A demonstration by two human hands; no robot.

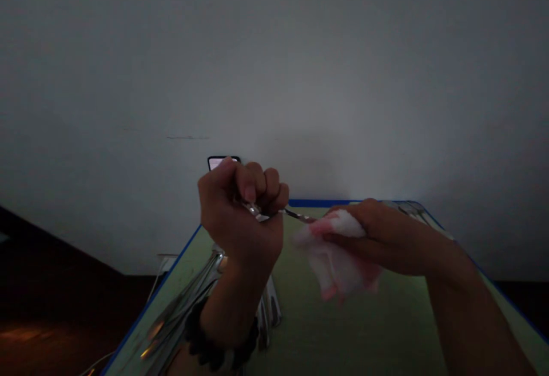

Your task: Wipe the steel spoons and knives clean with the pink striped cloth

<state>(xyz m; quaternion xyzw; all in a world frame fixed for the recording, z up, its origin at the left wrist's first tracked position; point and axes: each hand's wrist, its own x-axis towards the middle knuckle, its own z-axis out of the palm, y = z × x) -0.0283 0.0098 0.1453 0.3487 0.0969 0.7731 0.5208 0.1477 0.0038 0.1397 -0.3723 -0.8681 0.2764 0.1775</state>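
My left hand (240, 216), with a dark beaded bracelet on its wrist, is closed around one end of a shiny metal piece of cutlery (295, 215). Its kind is unclear, as the fingers and the cloth cover both ends. To the right, my right hand (386, 233) pinches a white and pink cloth (338, 267) around the other end of the cutlery. The cloth's loose part hangs below the fingers, slightly blurred. Both hands are raised above the table.
Several pieces of metal cutlery (171, 313) lie on the table's left side, partly behind my left forearm. More cutlery (412, 210) rests at the back right corner. A phone (214, 163) stands behind my left hand, near the wall (274, 67). Blue edging (317, 203) borders the pale table.
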